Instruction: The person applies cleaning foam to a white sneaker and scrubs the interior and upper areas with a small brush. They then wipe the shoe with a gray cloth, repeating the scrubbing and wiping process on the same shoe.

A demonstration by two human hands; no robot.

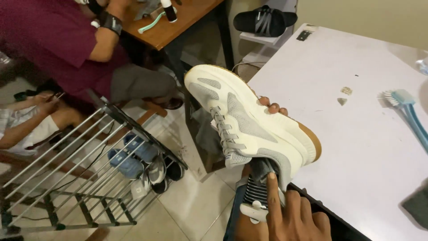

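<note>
Head view, looking down past a table edge.

Surface: white table (356,147), matte, with a few small crumbs or chips of debris (343,96) near its middle. A blue-handled brush (412,118) lies near the right edge, bristles pointing left. A dark cloth corner (417,205) shows at lower right. A small dark tag-like item (304,35) sits at the far corner.

Thing in hand: cream and grey sneaker (249,120) with tan sole, held in the air over the table's near-left edge, toe pointing up-left, laces facing the camera.

Left hand (273,107): mostly hidden behind the sneaker; only fingertips curl over its far side, gripping it.

Right hand (285,214): at the bottom of the frame, index finger stretched out and pressing a dark grey cloth (261,167) against the heel collar of the sneaker; the other fingers are folded, and whether they clasp anything I cannot tell. A striped white and dark item (255,196) lies just beside this hand.

Room: pale tiled floor (191,205). A metal shoe rack (89,165) stands at left, with blue and grey shoes (142,160) on it. Another person in a maroon shirt (49,35) sits at a wooden table (178,22) at the top left. A black sandal (263,20) rests on a white shelf at the top.
</note>
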